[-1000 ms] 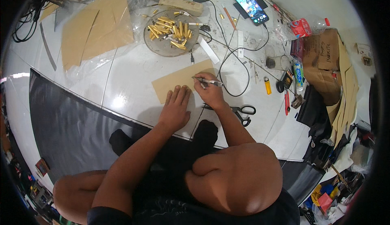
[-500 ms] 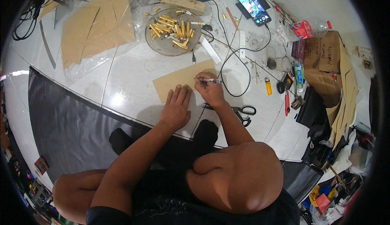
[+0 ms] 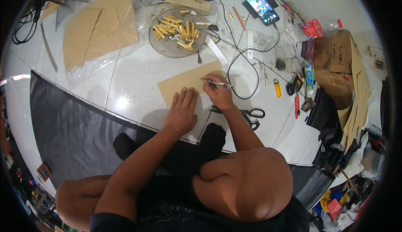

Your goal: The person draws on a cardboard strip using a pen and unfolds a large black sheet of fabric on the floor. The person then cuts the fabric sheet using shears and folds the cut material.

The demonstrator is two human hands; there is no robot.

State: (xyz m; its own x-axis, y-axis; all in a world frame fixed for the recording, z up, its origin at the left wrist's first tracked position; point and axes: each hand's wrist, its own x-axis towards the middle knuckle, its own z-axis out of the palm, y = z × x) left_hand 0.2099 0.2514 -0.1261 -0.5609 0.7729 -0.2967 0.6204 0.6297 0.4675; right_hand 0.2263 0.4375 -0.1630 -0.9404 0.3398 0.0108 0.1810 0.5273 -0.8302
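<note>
Left hand (image 3: 181,112) is lying flat on the near edge of the card (image 3: 184,82), its fingers stretching out close together. The right hand (image 3: 218,96) is clamping its thumb and fingers around a pen (image 3: 221,84), whose tip is pointing at the card's right part; whether it is touching cannot be told. Scissors (image 3: 253,113) are lying partly hidden by the right forearm (image 3: 242,128), their handles showing on its right. The card is resting aslant on the white floor (image 3: 138,81), ahead of both wrists. To the right, a yellow lighter (image 3: 277,88) is lying near a red tool (image 3: 297,106). Beyond the card, a white strip (image 3: 216,51) is lying beside a round dish (image 3: 167,51), which is holding gold pieces (image 3: 192,30). Brown sheets (image 3: 90,35) are spreading to the dish's left. Farthest out, a block (image 3: 188,4) is sitting behind the dish, and a lit phone (image 3: 260,7) is resting at the right.
</note>
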